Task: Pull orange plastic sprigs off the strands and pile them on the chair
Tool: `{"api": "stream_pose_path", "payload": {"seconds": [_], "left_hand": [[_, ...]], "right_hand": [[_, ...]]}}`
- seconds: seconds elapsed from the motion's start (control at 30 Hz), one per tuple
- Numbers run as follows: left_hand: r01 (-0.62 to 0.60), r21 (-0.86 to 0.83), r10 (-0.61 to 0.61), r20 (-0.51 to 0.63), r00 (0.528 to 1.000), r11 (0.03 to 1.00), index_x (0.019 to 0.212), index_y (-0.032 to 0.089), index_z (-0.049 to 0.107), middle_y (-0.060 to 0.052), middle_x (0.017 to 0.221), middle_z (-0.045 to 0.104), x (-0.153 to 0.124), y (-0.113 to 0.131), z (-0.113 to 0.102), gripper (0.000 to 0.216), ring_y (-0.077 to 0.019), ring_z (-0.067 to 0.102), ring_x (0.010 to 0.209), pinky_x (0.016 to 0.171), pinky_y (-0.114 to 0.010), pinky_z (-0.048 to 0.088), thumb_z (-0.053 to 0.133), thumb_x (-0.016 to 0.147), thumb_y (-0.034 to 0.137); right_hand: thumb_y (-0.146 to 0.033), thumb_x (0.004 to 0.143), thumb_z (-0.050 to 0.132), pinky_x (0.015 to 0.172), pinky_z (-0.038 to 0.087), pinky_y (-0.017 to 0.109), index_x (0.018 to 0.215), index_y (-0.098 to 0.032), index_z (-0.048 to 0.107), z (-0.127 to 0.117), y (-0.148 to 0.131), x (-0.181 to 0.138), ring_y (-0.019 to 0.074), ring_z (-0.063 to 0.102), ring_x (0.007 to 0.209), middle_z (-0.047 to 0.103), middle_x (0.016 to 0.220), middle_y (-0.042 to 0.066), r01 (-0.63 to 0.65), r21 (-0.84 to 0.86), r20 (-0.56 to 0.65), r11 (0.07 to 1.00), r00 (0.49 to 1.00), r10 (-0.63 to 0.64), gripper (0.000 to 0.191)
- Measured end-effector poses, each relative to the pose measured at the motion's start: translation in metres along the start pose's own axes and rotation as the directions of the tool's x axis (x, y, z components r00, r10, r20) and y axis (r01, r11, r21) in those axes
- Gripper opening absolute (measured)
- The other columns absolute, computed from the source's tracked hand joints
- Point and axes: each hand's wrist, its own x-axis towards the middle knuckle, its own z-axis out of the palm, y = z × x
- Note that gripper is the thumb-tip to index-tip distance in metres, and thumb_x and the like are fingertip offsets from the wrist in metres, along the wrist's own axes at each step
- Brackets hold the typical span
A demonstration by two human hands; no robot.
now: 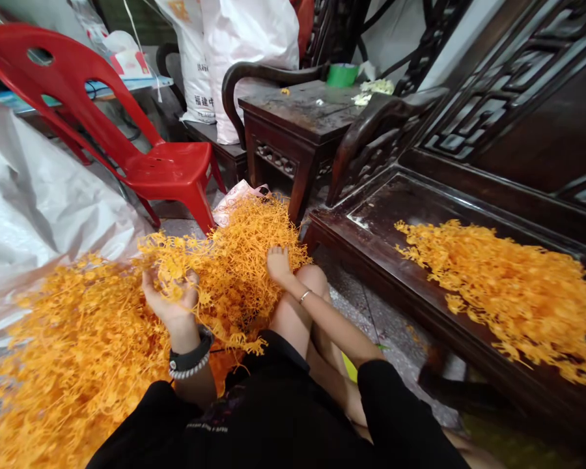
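Orange artificial flower sprigs (pixel 254 244), with thin tangled stems, lie heaped in front of my knees. My left hand (pixel 170 303) is palm up at the left of this heap, its fingers curled around a small bunch of orange flowers (pixel 173 260). On the heap's right side is my right hand (pixel 278 264), back up, with bent fingers on the stems; its fingertips are partly hidden among them. A larger mass of the same orange flowers (pixel 78 352) spreads along my left side.
A red plastic chair (pixel 170 163) stands ahead at the left, by white plastic sheeting (pixel 34 195). Another pile of orange flowers (pixel 512 286) lies on the dark wooden bench (pixel 371 247) at right. Green tape (pixel 342 75) sits on a small table (pixel 297 107); white sacks (pixel 251 45) stand behind.
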Motion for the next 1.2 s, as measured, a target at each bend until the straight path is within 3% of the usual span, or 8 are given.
{"api": "stream_pose_path", "payload": {"seconds": [0.23, 0.47, 0.57, 0.7, 0.83, 0.97, 1.07, 1.2], "left_hand": [[0.024, -0.42, -0.086, -0.13, 0.988, 0.907, 0.08, 0.023, 0.048, 0.001, 0.075, 0.06, 0.007, -0.016, 0.036, 0.038, -0.0149, 0.055, 0.076, 0.058, -0.023, 0.044, 0.057, 0.069, 0.058], [0.217, -0.535, -0.23, 0.043, 0.972, 0.817, 0.08, 0.022, 0.054, -0.001, 0.072, 0.06, -0.008, -0.02, 0.075, 0.023, -0.0129, 0.055, 0.06, 0.049, -0.022, 0.045, 0.054, 0.08, 0.045], [0.297, -0.537, -0.275, 0.123, 0.954, 0.79, 0.084, 0.023, 0.058, -0.002, 0.075, 0.063, -0.019, -0.015, 0.099, 0.025, -0.0134, 0.057, 0.059, 0.048, -0.022, 0.046, 0.051, 0.083, 0.047], [0.387, -0.462, -0.296, 0.258, 0.92, 0.798, 0.092, 0.021, 0.062, -0.006, 0.088, 0.067, -0.038, -0.016, 0.135, 0.034, -0.0178, 0.063, 0.073, 0.058, -0.027, 0.052, 0.052, 0.083, 0.052], [0.423, -0.355, -0.251, 0.437, 0.864, 0.834, 0.092, 0.02, 0.064, -0.008, 0.104, 0.067, -0.063, -0.027, 0.157, 0.045, -0.0222, 0.064, 0.092, 0.074, -0.03, 0.054, 0.068, 0.069, 0.058], [0.4, -0.11, -0.214, 0.702, 0.68, 0.91, 0.107, 0.019, 0.064, -0.01, 0.116, 0.064, -0.081, -0.035, 0.165, 0.07, -0.0251, 0.063, 0.1, 0.08, -0.032, 0.053, 0.088, 0.045, 0.039], [0.203, 0.107, -0.207, 0.79, 0.577, 0.973, 0.109, 0.019, 0.064, -0.007, 0.107, 0.067, -0.09, -0.033, 0.178, 0.059, -0.0208, 0.065, 0.091, 0.079, -0.031, 0.052, 0.085, 0.055, 0.025], [0.066, 0.13, -0.144, 0.81, 0.568, 0.989, 0.093, 0.015, 0.07, -0.005, 0.091, 0.07, -0.099, -0.03, 0.199, 0.02, -0.0172, 0.064, 0.085, 0.078, -0.027, 0.05, 0.069, 0.076, 0.027]], "right_hand": [[-0.031, 0.086, 0.061, 0.105, 0.037, 0.054, 0.129, -0.016, 0.051, 0.006, -0.017, -0.051, 0.0288, 0.047, 0.125, 0.051, 0.135, 0.013, 0.14, 0.059, 0.156, 0.988, 0.977, -0.147, 0.047], [-0.036, 0.087, 0.058, 0.104, 0.03, 0.059, 0.143, -0.028, 0.038, -0.109, 0.04, -0.064, 0.0272, 0.063, 0.099, 0.072, 0.097, 0.007, 0.272, 0.271, 0.079, 0.923, 0.95, -0.303, 0.06], [-0.044, 0.094, 0.043, 0.093, 0.045, 0.047, 0.136, -0.027, 0.048, -0.156, 0.057, -0.087, 0.019, 0.065, 0.081, 0.071, 0.089, 0.003, 0.313, 0.71, -0.268, 0.631, 0.948, -0.169, 0.045], [-0.045, 0.088, 0.054, 0.096, 0.046, 0.037, 0.133, -0.024, 0.048, -0.169, 0.059, -0.123, 0.0198, 0.06, 0.107, 0.064, 0.116, 0.008, 0.436, 0.859, -0.402, 0.27, 0.899, -0.175, 0.05], [-0.038, 0.082, 0.064, 0.081, 0.048, 0.03, 0.103, -0.019, 0.064, -0.153, 0.065, -0.146, 0.0173, 0.062, 0.087, 0.067, 0.092, 0.004, 0.373, 0.822, -0.389, 0.43, 0.92, -0.054, 0.028], [-0.038, 0.086, 0.059, 0.064, 0.042, 0.025, 0.079, -0.017, 0.062, -0.149, 0.088, -0.164, 0.0121, 0.053, 0.065, 0.058, 0.069, -0.001, 0.267, 0.756, -0.467, 0.598, 0.86, 0.205, 0.023], [-0.036, 0.089, 0.056, 0.065, 0.042, 0.026, 0.078, -0.017, 0.063, -0.153, 0.104, -0.18, 0.0124, 0.053, 0.066, 0.06, 0.071, 0.0, 0.266, 0.716, -0.497, 0.646, 0.843, 0.204, 0.023], [-0.032, 0.09, 0.053, 0.079, 0.045, 0.031, 0.081, -0.02, 0.066, -0.156, 0.119, -0.2, 0.016, 0.059, 0.085, 0.065, 0.088, 0.003, 0.329, 0.729, -0.588, 0.601, 0.75, 0.303, 0.021]]}}
